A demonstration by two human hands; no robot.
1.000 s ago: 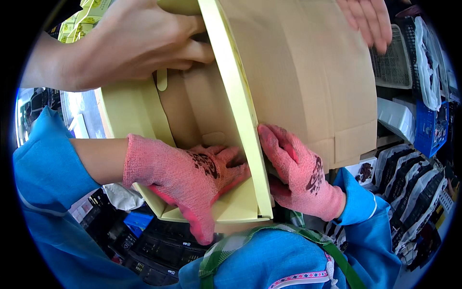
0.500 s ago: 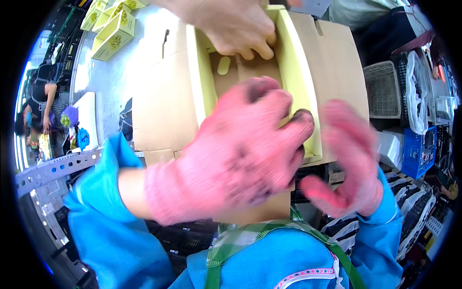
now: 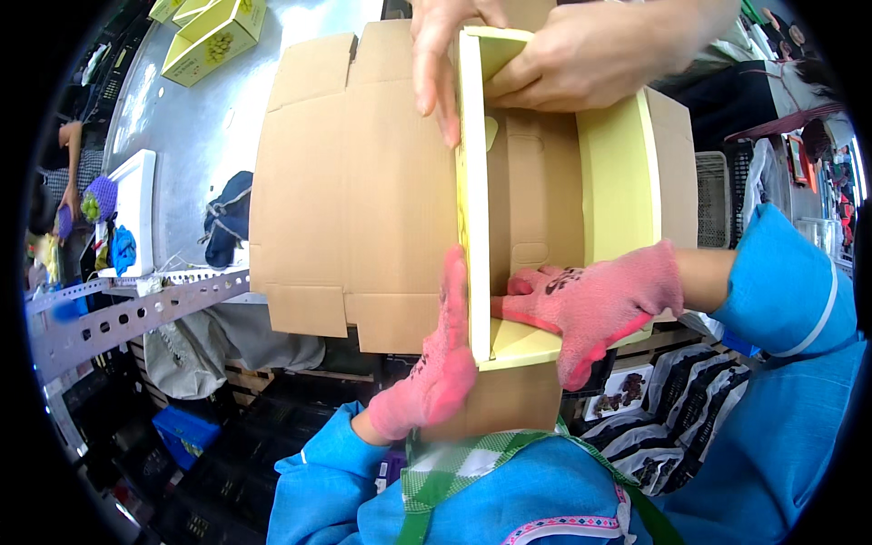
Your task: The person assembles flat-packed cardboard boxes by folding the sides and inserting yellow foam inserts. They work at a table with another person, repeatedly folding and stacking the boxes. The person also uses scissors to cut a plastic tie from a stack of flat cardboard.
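A cardboard box (image 3: 536,195), brown inside and pale yellow outside, lies open in front of me. Its wide brown flap (image 3: 350,182) spreads flat to the left. My left hand (image 3: 439,363), in a pink glove, lies flat with straight fingers against the outside of the upright yellow-edged wall (image 3: 472,209). My right hand (image 3: 590,304), also in a pink glove, has its fingers inside the box and its thumb over the near yellow end wall. Another person's two bare hands (image 3: 554,54) grip the far end of the same wall from the top.
A metal table (image 3: 182,118) carries yellow printed boxes (image 3: 213,36), a white tray (image 3: 136,209) and a dark cloth (image 3: 227,218). A perforated metal rail (image 3: 136,313) runs along its near edge. Plastic crates (image 3: 718,209) stand at the right, a blue crate (image 3: 186,431) below.
My hands have dropped from in front of the camera to the box's near end. The box now lies flatter, with its left flap spread out.
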